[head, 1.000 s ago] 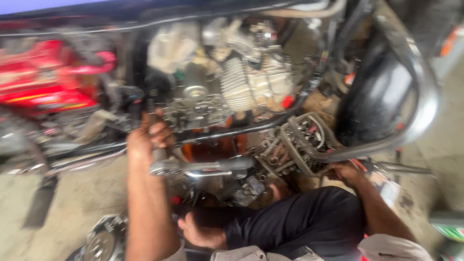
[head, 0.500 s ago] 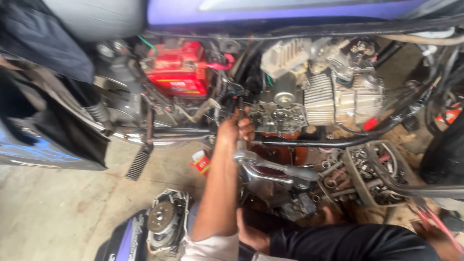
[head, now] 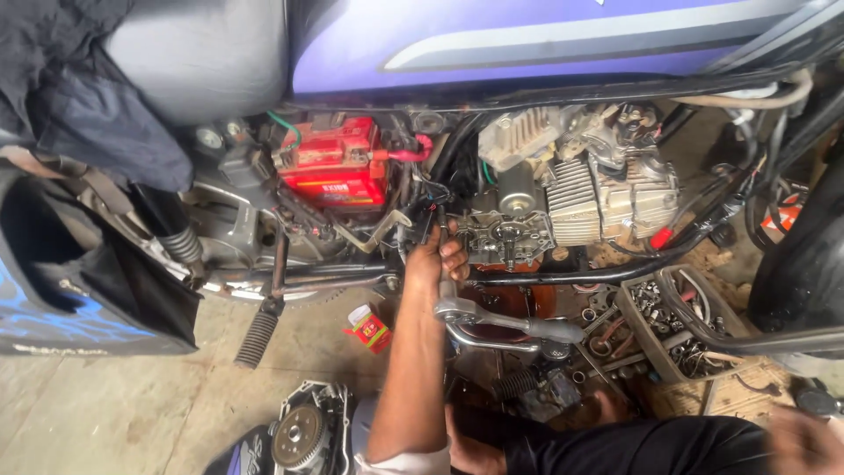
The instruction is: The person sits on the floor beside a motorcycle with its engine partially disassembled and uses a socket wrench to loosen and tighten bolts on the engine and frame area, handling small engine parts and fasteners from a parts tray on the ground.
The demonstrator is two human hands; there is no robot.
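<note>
Ratchet wrench (head: 505, 321) just below left hand (head: 437, 257) (grip clenched at its head).

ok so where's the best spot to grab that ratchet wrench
Probably the dark handle grip of the ratchet wrench, coming from the right. The bar lies roughly level with that end free, while the left hand crowds its head.

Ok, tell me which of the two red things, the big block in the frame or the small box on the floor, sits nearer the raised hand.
The small red box on the floor: it lies just beside the left hand's forearm, while the big red block sits higher, inside the motorcycle frame.
</note>
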